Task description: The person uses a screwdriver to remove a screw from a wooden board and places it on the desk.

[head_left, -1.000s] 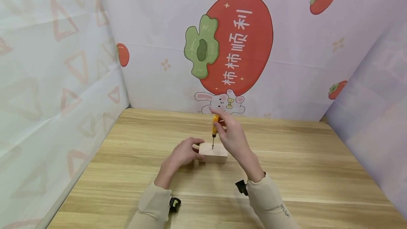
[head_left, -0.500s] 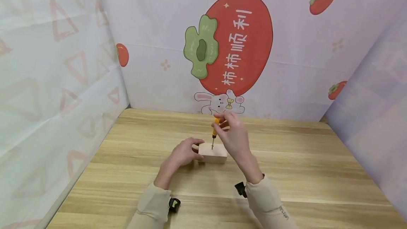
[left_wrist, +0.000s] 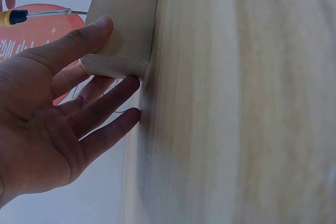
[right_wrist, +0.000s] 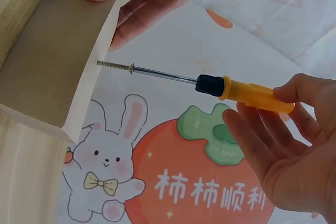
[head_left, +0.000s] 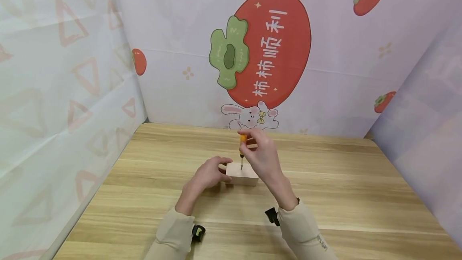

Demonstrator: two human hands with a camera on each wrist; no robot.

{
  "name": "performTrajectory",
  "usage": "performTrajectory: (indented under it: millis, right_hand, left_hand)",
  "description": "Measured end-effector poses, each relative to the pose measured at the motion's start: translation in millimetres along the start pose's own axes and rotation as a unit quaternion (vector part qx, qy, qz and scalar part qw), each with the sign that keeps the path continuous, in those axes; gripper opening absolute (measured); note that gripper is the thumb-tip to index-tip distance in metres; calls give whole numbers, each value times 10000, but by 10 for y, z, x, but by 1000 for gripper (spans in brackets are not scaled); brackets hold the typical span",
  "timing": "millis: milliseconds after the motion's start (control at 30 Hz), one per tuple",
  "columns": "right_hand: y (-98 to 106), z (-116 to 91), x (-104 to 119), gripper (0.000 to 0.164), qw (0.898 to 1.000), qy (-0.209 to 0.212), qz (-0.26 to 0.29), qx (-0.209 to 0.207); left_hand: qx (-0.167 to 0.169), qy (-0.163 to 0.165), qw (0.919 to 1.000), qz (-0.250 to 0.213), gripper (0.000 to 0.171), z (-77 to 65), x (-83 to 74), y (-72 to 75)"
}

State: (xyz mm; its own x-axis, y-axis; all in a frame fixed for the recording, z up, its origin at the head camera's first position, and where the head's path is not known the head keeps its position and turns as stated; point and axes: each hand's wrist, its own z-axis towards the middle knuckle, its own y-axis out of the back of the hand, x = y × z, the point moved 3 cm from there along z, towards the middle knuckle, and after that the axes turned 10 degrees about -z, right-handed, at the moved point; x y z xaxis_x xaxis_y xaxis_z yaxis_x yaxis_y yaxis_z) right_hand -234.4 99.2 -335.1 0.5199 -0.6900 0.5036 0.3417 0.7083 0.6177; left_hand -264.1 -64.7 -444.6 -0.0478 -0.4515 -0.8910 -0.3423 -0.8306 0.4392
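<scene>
A pale wooden block [head_left: 242, 180] lies on the table, its left end gripped by my left hand [head_left: 208, 173]. In the left wrist view the thumb [left_wrist: 86, 40] presses one face while the other fingers reach round behind the end. A threaded screw [right_wrist: 114, 66] stands in the block's top, much of its thread exposed. The tip of a screwdriver [right_wrist: 251, 96] with a yellow handle and black collar meets the screw head, in line with it. My right hand [head_left: 265, 155] holds that handle from above, pinching it between thumb and fingers near its end.
The wood-grain table [head_left: 343, 196] stretches out on all sides of the block. Behind it hangs a printed cloth [head_left: 335, 51] with persimmons and a rabbit; further cloths [head_left: 72, 91] flank the sides. Dark straps with small devices [head_left: 198, 232] sit at the sleeves.
The right hand's fingers have shifted round the screwdriver handle, loosening and closing again. The screwdriver leans slightly less. The left hand and block have stayed in place.
</scene>
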Motion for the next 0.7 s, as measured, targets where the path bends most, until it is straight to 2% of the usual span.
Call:
performTrajectory:
  millis: [300, 500, 700]
  right_hand:
    - [20, 9, 18, 26, 9989, -139, -434, -53]
    - [57, 12, -15, 26, 9994, -187, -264, -119]
    - [74, 6, -35, 27, 10000, 16, 30, -47]
  left_hand:
    - [22, 4, 10000, 64, 63, 9, 5, 0]
    - [-1, 10, 9999, 118, 63, 1, -5, 1]
    - [-5, 10, 10000, 88, 63, 0, -2, -4]
